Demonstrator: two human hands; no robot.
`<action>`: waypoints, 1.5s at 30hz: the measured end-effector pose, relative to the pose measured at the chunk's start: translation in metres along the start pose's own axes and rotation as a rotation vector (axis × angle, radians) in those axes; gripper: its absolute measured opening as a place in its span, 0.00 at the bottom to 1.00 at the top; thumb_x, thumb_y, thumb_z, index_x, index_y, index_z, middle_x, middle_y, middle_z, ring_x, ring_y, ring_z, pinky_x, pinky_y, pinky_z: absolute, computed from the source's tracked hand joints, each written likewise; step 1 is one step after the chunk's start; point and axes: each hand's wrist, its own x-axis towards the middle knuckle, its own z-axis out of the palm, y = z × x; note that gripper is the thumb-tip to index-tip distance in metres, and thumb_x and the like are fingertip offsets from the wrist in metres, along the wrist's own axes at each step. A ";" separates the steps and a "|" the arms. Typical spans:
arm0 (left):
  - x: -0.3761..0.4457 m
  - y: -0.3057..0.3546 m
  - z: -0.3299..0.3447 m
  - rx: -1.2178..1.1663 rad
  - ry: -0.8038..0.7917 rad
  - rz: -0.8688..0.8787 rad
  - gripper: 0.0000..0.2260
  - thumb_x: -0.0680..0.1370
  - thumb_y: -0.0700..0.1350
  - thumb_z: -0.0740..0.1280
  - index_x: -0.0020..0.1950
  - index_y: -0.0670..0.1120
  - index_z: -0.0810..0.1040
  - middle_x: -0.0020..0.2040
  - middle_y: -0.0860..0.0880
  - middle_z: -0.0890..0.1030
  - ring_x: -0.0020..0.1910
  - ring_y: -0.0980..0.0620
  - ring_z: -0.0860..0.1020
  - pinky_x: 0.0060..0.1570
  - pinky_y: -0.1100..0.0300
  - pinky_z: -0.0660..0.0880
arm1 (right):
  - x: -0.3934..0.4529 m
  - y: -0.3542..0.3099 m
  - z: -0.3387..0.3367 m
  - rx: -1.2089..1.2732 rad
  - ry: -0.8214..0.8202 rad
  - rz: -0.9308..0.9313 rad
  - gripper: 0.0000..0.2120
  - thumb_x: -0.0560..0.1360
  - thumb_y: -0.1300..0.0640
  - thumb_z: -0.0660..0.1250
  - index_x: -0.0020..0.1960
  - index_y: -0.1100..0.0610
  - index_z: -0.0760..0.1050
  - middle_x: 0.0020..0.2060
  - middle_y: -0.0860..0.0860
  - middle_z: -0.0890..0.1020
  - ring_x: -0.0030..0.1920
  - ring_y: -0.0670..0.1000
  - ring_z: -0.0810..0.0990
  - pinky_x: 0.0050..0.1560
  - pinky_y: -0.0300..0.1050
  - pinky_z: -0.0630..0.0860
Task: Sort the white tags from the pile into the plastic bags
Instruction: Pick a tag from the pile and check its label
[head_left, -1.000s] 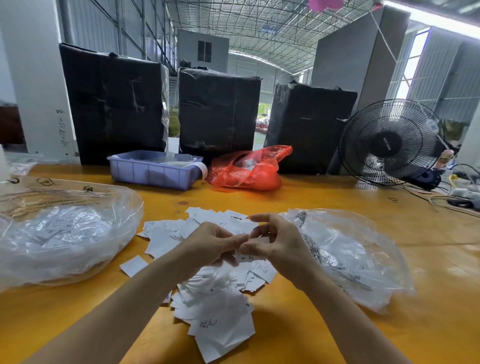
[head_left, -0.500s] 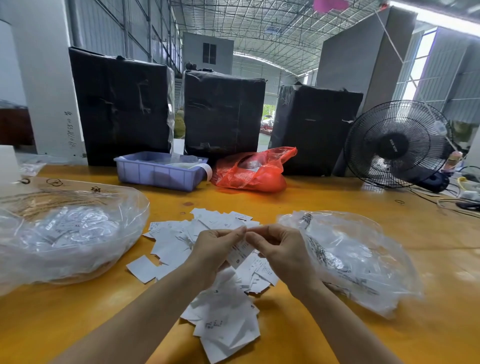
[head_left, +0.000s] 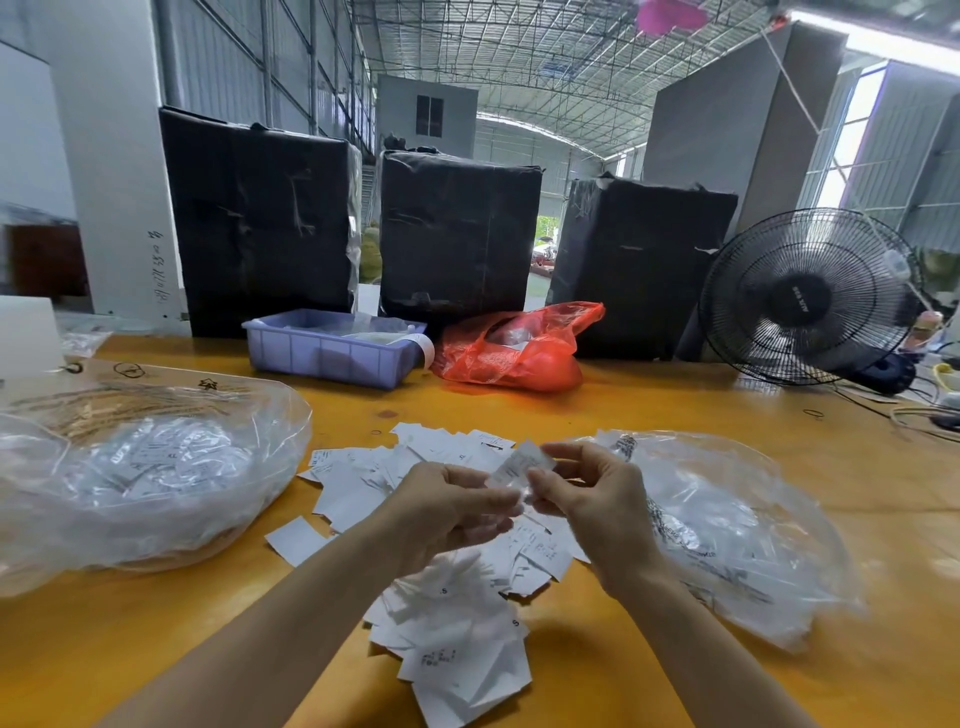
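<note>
The white tag (head_left: 521, 464) has lifted, blurred, between both hands.

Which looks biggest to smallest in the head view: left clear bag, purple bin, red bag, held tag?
1. Left clear bag, biggest, though it lies nearest the camera.
2 and 3. Purple bin and red bag: about equal, not ranked.
4. Held tag, smallest, between the left hand and right hand.
</note>
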 end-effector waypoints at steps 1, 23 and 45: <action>0.000 0.000 -0.001 0.021 0.008 0.001 0.15 0.66 0.35 0.75 0.51 0.32 0.81 0.39 0.41 0.83 0.35 0.50 0.82 0.32 0.65 0.78 | 0.000 0.000 -0.001 -0.006 0.034 -0.015 0.07 0.72 0.66 0.71 0.48 0.60 0.78 0.38 0.57 0.83 0.33 0.51 0.83 0.36 0.43 0.81; 0.000 -0.015 0.020 -0.106 0.208 0.237 0.08 0.67 0.30 0.74 0.45 0.34 0.80 0.40 0.35 0.83 0.38 0.44 0.84 0.38 0.62 0.80 | -0.003 0.001 0.007 0.042 0.070 0.177 0.08 0.77 0.56 0.66 0.43 0.61 0.78 0.37 0.53 0.83 0.35 0.45 0.81 0.34 0.37 0.73; -0.003 -0.007 0.009 0.053 0.129 0.115 0.08 0.73 0.43 0.71 0.43 0.38 0.84 0.36 0.42 0.83 0.35 0.45 0.83 0.35 0.58 0.81 | 0.002 -0.001 -0.007 -0.166 -0.235 -0.012 0.03 0.72 0.64 0.71 0.40 0.59 0.81 0.31 0.52 0.81 0.28 0.41 0.75 0.31 0.32 0.72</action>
